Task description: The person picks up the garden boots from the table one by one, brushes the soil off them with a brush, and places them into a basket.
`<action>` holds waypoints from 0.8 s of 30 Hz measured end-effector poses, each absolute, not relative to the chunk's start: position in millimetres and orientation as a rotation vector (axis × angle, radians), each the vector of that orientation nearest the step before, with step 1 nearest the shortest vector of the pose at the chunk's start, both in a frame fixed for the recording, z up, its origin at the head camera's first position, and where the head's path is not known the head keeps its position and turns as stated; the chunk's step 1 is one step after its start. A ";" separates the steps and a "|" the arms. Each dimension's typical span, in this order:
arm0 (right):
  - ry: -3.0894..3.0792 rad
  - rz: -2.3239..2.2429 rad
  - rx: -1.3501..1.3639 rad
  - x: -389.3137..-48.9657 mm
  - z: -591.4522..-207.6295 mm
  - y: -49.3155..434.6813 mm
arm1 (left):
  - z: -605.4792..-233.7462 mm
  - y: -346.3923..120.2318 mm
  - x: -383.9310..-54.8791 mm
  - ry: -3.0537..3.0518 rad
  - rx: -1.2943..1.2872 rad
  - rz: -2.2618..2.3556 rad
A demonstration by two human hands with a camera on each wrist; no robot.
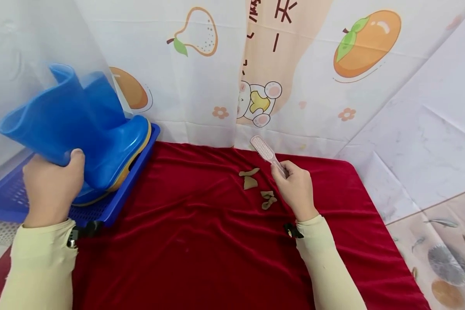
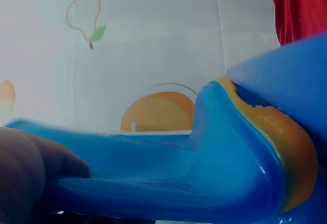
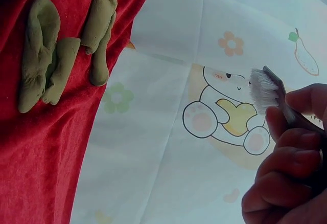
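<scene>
My left hand (image 1: 54, 181) grips the shaft of a blue rain boot (image 1: 67, 116), thumb on its outside. The boot tilts over a blue plastic basket (image 1: 114, 198); its yellow sole (image 2: 294, 147) shows in the left wrist view. Behind it stands a second blue boot (image 1: 104, 94), partly hidden. My right hand (image 1: 296, 187) holds a small pale-handled brush (image 1: 264, 149), white bristles facing left in the right wrist view. Brown-green clay-like pieces (image 1: 250, 183) lie on the red cloth just left of the right hand.
A red velvet cloth (image 1: 201, 241) with folds covers the table. Behind it hangs a white curtain (image 1: 159, 82) printed with fruit and a bear. A marble-patterned sheet (image 1: 430, 142) stands at the right.
</scene>
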State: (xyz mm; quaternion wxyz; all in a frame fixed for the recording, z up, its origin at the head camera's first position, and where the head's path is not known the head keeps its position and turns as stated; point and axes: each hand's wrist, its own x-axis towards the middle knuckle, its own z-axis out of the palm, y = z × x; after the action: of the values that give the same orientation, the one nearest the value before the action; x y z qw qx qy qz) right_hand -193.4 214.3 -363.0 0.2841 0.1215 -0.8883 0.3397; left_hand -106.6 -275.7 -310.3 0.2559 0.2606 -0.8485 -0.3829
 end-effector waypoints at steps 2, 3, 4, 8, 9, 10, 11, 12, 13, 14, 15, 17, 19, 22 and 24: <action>-2.379 0.906 0.324 -194.3 -363.0 214.8 | -311.9 -282.9 -108.4 -2.427 0.668 -1.083; -2.382 0.905 0.325 -194.8 -363.1 215.0 | -313.4 -286.5 -109.0 -2.483 0.647 -1.119; -2.387 0.906 0.327 -195.2 -363.1 215.0 | -315.0 -290.0 -109.2 -2.538 0.624 -1.154; -2.413 0.894 0.334 -196.2 -363.6 214.0 | -318.9 -297.5 -108.5 -2.666 0.599 -1.268; -2.419 0.891 0.333 -196.3 -364.0 213.8 | -318.7 -297.6 -107.4 -2.680 0.600 -1.271; -2.423 0.890 0.332 -196.3 -364.3 213.7 | -317.3 -296.2 -105.9 -2.680 0.612 -1.254; -2.425 0.887 0.328 -196.4 -364.6 213.7 | -315.6 -293.8 -104.1 -2.667 0.624 -1.236; -2.427 0.892 0.324 -196.4 -364.9 213.7 | -313.6 -290.8 -101.9 -2.632 0.643 -1.244; -2.428 0.895 0.319 -196.7 -365.1 213.9 | -311.7 -286.6 -99.6 -2.573 0.677 -1.259; -2.430 0.897 0.315 -196.9 -365.2 214.0 | -309.7 -281.8 -96.8 -2.504 0.708 -1.270; -2.431 0.898 0.314 -197.2 -365.1 213.9 | -308.4 -276.7 -93.6 -2.422 0.725 -1.273; -2.434 0.901 0.320 -197.8 -364.8 213.7 | -307.7 -266.8 -88.2 -2.240 0.700 -1.279; -2.438 0.904 0.325 -198.3 -364.6 213.4 | -308.6 -258.3 -84.0 -2.096 0.618 -1.245; -2.435 0.906 0.332 -198.8 -364.6 213.5 | -309.9 -248.1 -79.7 -2.018 0.440 -1.187; -2.431 0.904 0.332 -199.0 -364.0 213.6 | -310.2 -242.9 -78.0 -2.032 0.370 -1.174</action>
State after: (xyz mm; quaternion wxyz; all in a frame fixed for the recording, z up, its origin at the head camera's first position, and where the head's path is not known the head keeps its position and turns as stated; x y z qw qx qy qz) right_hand -199.0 213.6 -364.0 0.2604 0.1226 -0.8976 0.3340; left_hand -78.0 -242.9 -310.2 0.3736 0.1445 -0.7935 -0.4582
